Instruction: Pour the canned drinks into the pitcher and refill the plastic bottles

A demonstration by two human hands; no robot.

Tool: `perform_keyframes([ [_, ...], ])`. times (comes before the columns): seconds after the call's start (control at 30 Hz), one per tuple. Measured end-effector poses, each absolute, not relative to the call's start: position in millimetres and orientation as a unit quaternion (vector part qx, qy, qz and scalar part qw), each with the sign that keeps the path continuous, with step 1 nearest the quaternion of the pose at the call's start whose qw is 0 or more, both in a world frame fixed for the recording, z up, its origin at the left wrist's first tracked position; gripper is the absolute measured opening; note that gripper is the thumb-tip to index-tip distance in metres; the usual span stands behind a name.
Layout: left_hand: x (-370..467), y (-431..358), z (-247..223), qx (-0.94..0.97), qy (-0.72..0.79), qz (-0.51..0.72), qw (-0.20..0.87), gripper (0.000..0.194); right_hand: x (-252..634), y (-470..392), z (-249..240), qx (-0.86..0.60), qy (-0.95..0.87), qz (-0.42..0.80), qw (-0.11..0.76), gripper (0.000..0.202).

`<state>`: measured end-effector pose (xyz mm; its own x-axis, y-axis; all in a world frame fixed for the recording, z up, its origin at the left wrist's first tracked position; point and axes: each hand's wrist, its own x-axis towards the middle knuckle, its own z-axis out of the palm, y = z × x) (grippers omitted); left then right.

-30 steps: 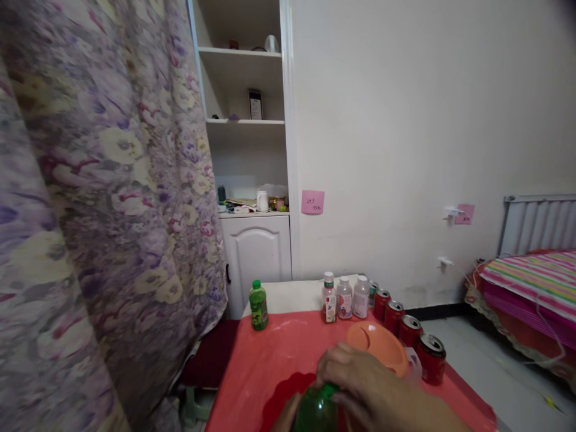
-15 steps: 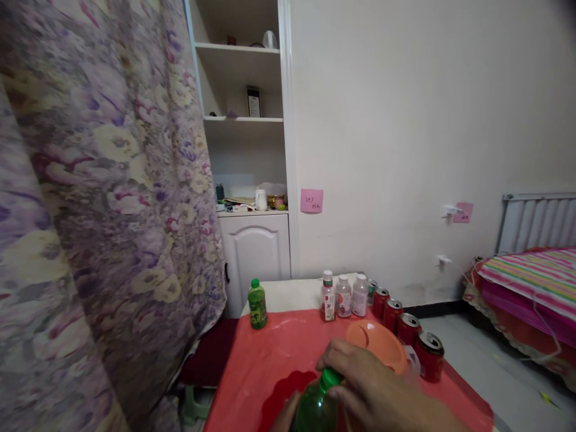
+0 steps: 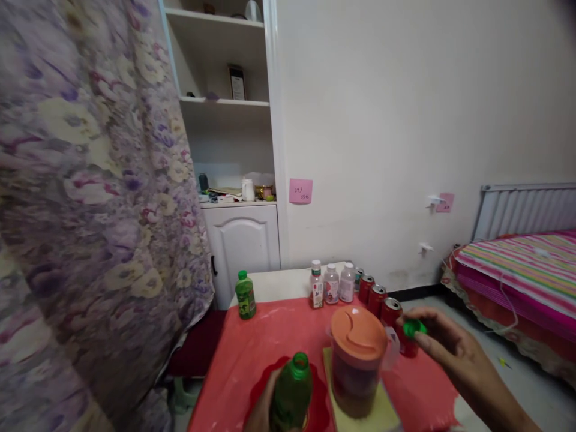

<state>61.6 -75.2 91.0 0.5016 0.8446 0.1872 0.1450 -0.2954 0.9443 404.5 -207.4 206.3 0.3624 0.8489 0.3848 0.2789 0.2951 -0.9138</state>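
My left hand [image 3: 262,403] is wrapped round a green plastic bottle [image 3: 292,396], whose threaded mouth is bare. The bottle is above a red scalloped tray [image 3: 320,399]. Over the right side of the table, my right hand [image 3: 443,339] pinches a green bottle cap [image 3: 414,327] between thumb and fingers, apart from the bottle. Between the hands stands a pitcher [image 3: 355,384] with an orange lid [image 3: 359,333] and dark contents, on a yellow pad [image 3: 387,408]. The base of the held bottle is outside the view.
Another green bottle [image 3: 245,295] stands capped at the back left of the red-covered table [image 3: 279,324]. Three small bottles [image 3: 332,285] stand at the back, with several red cans [image 3: 377,299] along the right edge. A floral curtain [image 3: 103,210] hangs at left; a bed [image 3: 526,270] is at right.
The cap has come off the green bottle, and my right hand has carried it away to the right. The pitcher and yellow pad now show, and the view has shifted slightly.
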Motion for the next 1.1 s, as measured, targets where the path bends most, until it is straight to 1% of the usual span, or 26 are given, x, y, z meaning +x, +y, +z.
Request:
perform_keyframes([
  [0.03,61,-71,87,0.718,0.343,0.364,0.484,0.088,421,-210,193,-0.57,-0.481,0.234,0.624,0.032],
  [0.1,61,-63,79,0.718,0.358,0.364,0.473,0.085,452,-211,160,-0.615,-0.444,0.259,0.598,0.038],
  [0.17,63,-57,74,0.717,0.369,0.367,0.464,0.086,475,-208,119,-0.645,-0.424,0.256,0.582,0.038],
  [0.23,65,-54,72,0.714,0.368,0.375,0.462,0.089,487,-201,76,-0.652,-0.445,0.276,0.549,0.033],
  [0.3,69,-53,73,0.71,0.368,0.38,0.465,0.09,489,-193,37,-0.671,-0.478,0.232,0.517,0.022],
  [0.4,73,-53,76,0.692,0.396,0.381,0.468,0.088,481,-183,1,-0.699,-0.479,0.219,0.483,0.011],
  [0.47,74,-54,77,0.684,0.406,0.386,0.467,0.085,473,-179,-9,-0.712,-0.484,0.208,0.464,0.011],
  [0.6,77,-54,78,0.69,0.39,0.377,0.479,0.079,461,-174,-12,-0.713,-0.523,0.201,0.421,0.018],
  [0.8,78,-53,76,0.697,0.39,0.348,0.491,0.08,453,-168,-18,-0.714,-0.56,0.197,0.371,0.021],
  [1.1,71,-39,35,0.689,0.367,0.413,0.469,0.086,455,-168,-30,-0.727,-0.579,0.155,0.334,0.023],
])
